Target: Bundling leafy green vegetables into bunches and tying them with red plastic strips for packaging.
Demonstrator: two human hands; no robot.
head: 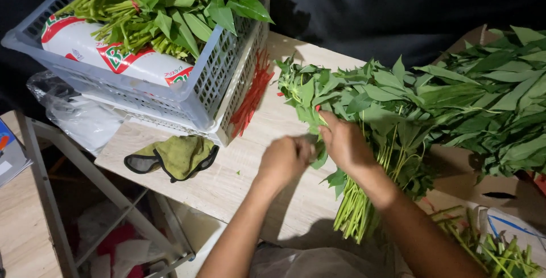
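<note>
Right hand (345, 144) curls closed around the bunch of leafy green stems (364, 141) on the bench (256, 158); left hand (284, 159), loosely fisted, pinches a leaf beside it.

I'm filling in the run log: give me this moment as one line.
left hand: at bunch's leaves | right hand: pressed on leafy green bunch | wooden table | rear: basket of greens | yellow-green cloth
</note>
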